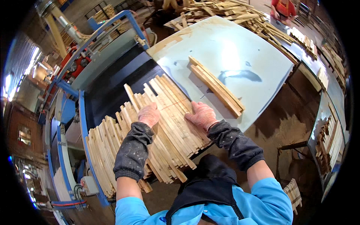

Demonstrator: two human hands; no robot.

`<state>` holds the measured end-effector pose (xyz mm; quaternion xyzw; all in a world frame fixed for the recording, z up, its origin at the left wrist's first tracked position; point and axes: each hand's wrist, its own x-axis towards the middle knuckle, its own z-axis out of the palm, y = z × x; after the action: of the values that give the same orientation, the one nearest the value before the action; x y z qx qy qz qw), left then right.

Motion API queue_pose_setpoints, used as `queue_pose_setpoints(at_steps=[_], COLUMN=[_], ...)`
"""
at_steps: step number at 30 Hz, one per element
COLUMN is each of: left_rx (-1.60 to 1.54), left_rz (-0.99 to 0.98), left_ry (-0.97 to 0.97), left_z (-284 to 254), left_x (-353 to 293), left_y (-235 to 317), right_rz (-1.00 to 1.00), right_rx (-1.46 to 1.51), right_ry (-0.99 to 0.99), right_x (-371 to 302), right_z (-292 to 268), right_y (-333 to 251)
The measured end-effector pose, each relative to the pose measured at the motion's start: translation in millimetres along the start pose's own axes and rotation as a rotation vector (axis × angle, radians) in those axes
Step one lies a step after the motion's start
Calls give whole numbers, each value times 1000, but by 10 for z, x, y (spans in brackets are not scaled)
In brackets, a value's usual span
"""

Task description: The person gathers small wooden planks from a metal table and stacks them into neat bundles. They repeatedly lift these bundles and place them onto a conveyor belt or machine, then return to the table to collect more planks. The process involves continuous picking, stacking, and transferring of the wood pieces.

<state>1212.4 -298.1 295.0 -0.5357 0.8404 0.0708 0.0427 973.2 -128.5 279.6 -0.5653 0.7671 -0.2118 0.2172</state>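
Observation:
Many long pale wooden slats [174, 123] lie side by side in a slanting layer in front of me, their ends uneven. My left hand [149, 114], in a pinkish knit glove, rests on the middle of the layer with its fingers curled around a slat. At the right side of the layer, my right hand [202, 115], gloved alike, presses against the outermost slats with its thumb spread from the fingers. A thin red line crosses the slats between both hands. Farther right, a few slats [217, 86] lie together on a pale, shiny tabletop [228, 41].
A blue metal frame [83, 123] borders the dark machine bed [122, 75] on the left. Beyond the tabletop is a heap of loose wood strips [232, 11]. A person in red [284, 8] stands at the far right, near another bench with wood pieces [305, 41].

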Motion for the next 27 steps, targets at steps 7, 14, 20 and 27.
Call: queue_pose_setpoints(at_steps=[7, 14, 20, 27], left_rx=[37, 76, 55, 28], left_rz=[-321, -661, -888, -965], left_ry=[101, 117, 124, 272], left_z=[171, 427, 353, 376], left_x=[-1040, -2387, -3554, -3992], left_y=[-1570, -3098, -3838, -3911], right_rz=[-76, -83, -147, -112], right_rx=[15, -28, 15, -5], right_ry=[65, 118, 107, 92], right_x=[-30, 31, 71, 107], right_z=[68, 206, 240, 266], right_y=[18, 88, 153, 195])
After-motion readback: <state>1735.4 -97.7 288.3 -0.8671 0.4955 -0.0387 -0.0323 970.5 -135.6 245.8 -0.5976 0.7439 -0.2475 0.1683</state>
